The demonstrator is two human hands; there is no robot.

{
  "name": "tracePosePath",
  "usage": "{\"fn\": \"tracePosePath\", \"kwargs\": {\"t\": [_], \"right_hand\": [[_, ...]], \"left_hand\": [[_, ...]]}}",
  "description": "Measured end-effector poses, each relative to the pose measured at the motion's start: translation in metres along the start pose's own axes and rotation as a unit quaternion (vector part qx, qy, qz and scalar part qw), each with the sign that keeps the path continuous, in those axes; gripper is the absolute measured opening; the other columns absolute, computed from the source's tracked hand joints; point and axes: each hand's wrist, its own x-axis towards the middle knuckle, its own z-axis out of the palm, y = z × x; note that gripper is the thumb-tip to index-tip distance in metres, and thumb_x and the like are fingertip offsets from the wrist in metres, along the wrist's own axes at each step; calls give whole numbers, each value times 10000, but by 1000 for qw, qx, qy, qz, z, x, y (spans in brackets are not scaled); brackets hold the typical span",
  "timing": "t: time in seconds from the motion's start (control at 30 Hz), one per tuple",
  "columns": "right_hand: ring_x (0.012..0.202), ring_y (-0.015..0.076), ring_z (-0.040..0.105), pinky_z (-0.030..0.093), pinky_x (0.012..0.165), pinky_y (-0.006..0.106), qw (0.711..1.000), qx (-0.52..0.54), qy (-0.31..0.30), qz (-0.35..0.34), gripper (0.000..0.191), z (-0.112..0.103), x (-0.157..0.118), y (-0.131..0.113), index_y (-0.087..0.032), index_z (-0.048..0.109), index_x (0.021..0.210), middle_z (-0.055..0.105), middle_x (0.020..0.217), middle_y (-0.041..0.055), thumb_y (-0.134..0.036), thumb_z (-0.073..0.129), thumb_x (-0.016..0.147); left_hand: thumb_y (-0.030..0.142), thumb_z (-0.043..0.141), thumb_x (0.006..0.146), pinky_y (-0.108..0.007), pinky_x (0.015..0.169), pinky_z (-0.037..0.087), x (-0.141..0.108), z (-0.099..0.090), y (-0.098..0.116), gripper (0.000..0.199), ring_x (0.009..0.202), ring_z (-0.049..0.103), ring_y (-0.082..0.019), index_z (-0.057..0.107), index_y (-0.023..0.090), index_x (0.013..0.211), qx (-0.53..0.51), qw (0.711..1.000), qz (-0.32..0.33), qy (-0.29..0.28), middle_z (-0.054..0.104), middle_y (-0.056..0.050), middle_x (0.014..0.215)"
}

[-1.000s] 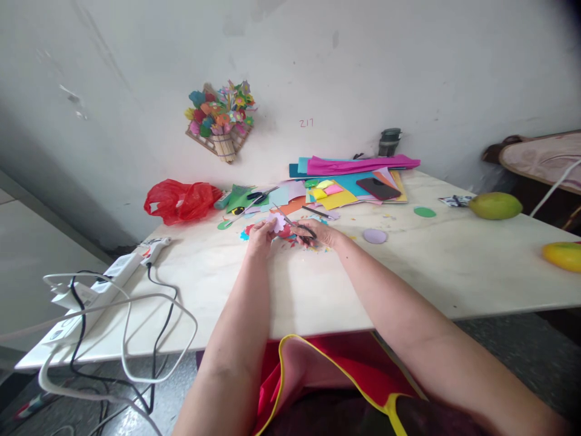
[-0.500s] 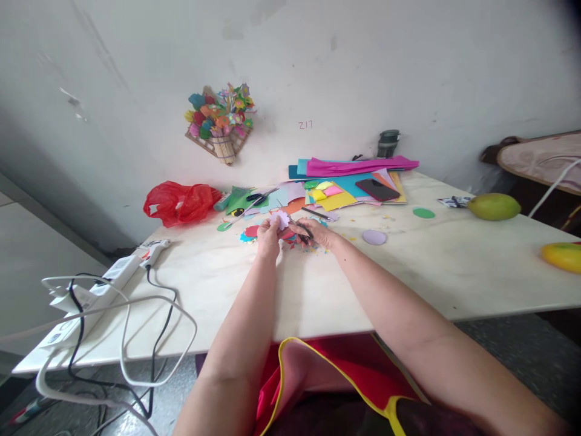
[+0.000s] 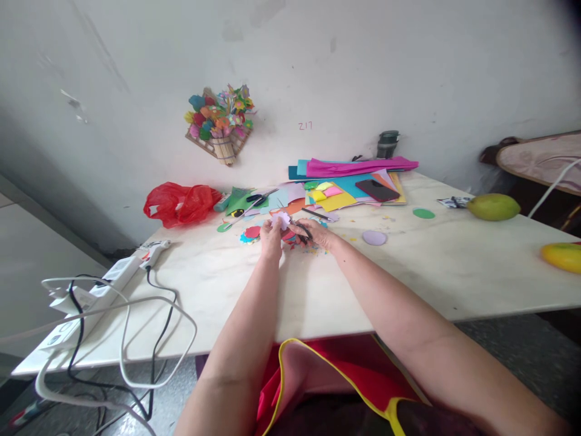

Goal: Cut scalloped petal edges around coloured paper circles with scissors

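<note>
My left hand pinches a pale purple paper piece with a scalloped edge. From the right, my right hand is closed round the dark handles of a pair of scissors, whose blades are at the paper's edge. Beneath and beside my hands lie cut paper shapes, among them a red one over a blue scalloped one. Small coloured scraps are scattered below my right hand. A dark pen lies just behind it.
Coloured paper sheets and a phone lie at the back. A second pair of scissors and a red plastic bag are to the left. A power strip with cables is front left. Mangoes lie right, beyond a purple paper circle.
My left hand has shifted slightly to the right, and the purple paper has turned a little against the scissors. My right hand stays nearly in place.
</note>
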Motion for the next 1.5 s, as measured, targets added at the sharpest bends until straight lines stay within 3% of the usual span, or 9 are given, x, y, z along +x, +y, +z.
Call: {"fn": "tracePosePath", "kwargs": {"t": [0.7, 1.03, 1.5], "right_hand": [[367, 78, 486, 277, 289, 160, 999, -23, 36, 9, 346, 6, 2, -1, -162, 561, 729, 549, 502, -25, -500, 625, 770], [359, 75, 482, 252, 282, 156, 999, -27, 39, 2, 354, 5, 1, -1, -164, 548, 738, 537, 492, -39, -508, 629, 754], [381, 74, 499, 284, 302, 154, 1000, -9, 8, 4, 355, 4, 1, 0, -159, 550, 769, 547, 517, -27, -505, 628, 768]], "left_hand": [[395, 692, 692, -309, 676, 522, 2, 7, -9, 336, 611, 615, -133, 435, 202, 790, 25, 996, 22, 81, 584, 18, 654], [393, 747, 608, -331, 719, 525, -1, 2, -5, 379, 657, 631, -148, 570, 152, 840, 15, 999, 26, 10, 643, -22, 726], [410, 778, 571, -329, 718, 519, -5, 2, -1, 392, 655, 642, -160, 613, 146, 810, 1, 1000, 15, 11, 663, -25, 703]]}}
